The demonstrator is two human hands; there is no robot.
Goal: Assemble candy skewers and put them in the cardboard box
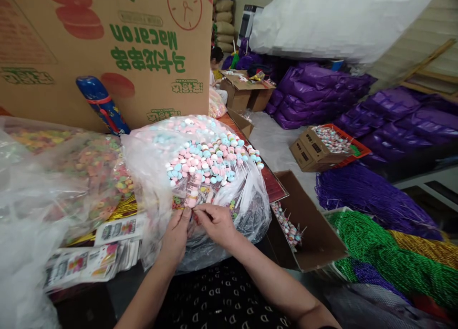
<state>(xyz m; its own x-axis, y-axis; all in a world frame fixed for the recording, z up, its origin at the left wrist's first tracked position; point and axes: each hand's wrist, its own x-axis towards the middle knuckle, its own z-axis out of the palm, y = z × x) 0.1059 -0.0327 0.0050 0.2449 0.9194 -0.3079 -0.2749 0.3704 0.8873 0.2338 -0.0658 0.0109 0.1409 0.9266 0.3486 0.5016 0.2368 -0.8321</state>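
Both hands meet at the near side of a large clear plastic bag (150, 166) full of pink, blue and white round candies (186, 159). My left hand (178, 231) pinches the lower end of a small wrapped candy packet (192, 190), which stands upright between the hands. My right hand (216, 224) has thumb and forefinger pressed together at the same end, close to the left fingertips. A thin gold tie seems to show there, partly hidden by the fingers. Candy skewers with white sticks (245, 169) lie on the bag's right side.
Printed pouches (82, 267) and gold ties (121, 208) lie at left, beside bags of ring candies (96, 162). A large carton (143, 95) and blue bottle (102, 104) stand behind. An open box (318, 243) holds skewers at right. Another person (216, 57) sits farther back.
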